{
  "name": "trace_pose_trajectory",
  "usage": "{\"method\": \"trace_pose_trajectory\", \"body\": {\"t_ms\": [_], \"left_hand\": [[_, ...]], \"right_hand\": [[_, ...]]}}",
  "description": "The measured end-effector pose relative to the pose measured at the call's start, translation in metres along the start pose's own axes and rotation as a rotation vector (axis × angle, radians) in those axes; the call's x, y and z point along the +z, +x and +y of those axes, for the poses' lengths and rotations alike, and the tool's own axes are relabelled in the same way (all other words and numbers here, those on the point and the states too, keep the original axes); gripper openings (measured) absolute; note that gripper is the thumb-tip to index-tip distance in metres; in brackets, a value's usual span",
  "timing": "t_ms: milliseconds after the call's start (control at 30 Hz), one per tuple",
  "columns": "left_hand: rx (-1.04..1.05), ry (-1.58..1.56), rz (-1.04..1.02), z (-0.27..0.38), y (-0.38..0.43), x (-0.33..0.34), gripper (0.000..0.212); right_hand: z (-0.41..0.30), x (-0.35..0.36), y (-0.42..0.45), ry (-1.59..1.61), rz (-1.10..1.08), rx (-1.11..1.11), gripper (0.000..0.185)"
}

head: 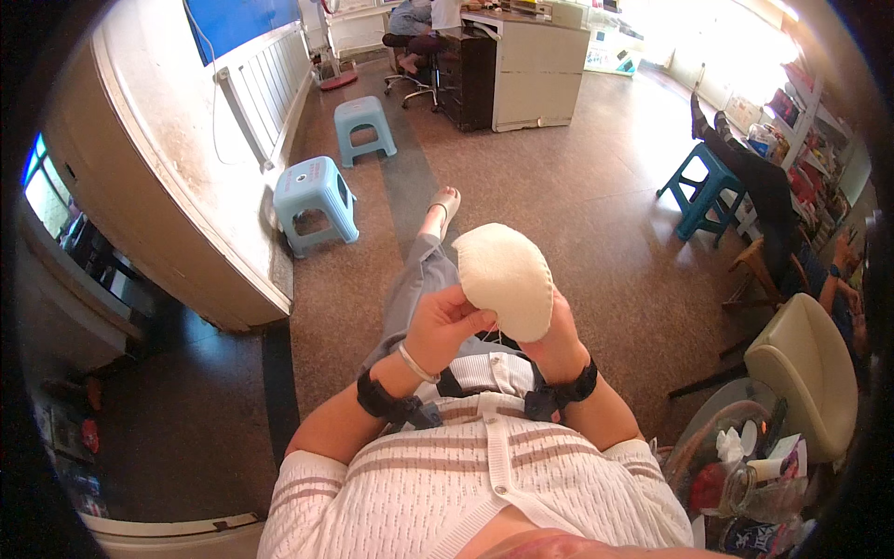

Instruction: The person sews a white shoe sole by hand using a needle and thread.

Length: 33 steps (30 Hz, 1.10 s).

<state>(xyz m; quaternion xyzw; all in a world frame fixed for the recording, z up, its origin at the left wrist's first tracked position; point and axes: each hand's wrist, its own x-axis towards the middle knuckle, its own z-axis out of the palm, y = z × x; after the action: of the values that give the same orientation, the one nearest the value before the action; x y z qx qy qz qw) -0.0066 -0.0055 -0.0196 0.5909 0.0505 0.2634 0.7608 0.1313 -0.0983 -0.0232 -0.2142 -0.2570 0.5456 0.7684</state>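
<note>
A cream felt piece point(506, 279) with a rounded outline and stitches along its edge is held up over my lap. My left hand point(447, 325) pinches its lower left edge between thumb and fingers, where a pale thread hangs down. On the other side, my right hand point(559, 332) grips the lower right edge, its fingers mostly hidden behind the felt. No needle can be made out. Both wrists wear black straps, and a bracelet circles the left one.
Two light blue plastic stools point(314, 202) stand ahead to the left, a teal stool point(705, 189) to the right. A desk point(538, 77) is farther ahead. Beside me at right are a cream chair point(803, 377) and a cluttered glass table point(688, 433). Other people sit ahead and at far right.
</note>
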Motion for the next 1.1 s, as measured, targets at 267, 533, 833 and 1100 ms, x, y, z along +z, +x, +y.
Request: {"method": "trace_pose_trajectory", "body": {"t_ms": [267,533,833,1100], "left_hand": [[-0.041,-0.037,0.197,0.011,-0.001,-0.002,0.022],[-0.045,0.042,0.257,0.016,-0.002,-0.005,0.023],[-0.031,0.193,0.292,0.021,0.003,-0.004,0.021],[-0.055,0.268,0.292,0.016,0.003,-0.008,0.023]], "right_hand": [[-0.015,-0.027,0.012,0.537,0.096,-0.092,0.018],[-0.041,-0.08,0.016,0.115,0.082,-0.355,0.017],[-0.024,-0.069,0.017,-0.13,0.237,-0.301,0.015],[-0.007,-0.022,0.0,-0.607,0.064,-0.044,0.016]]}}
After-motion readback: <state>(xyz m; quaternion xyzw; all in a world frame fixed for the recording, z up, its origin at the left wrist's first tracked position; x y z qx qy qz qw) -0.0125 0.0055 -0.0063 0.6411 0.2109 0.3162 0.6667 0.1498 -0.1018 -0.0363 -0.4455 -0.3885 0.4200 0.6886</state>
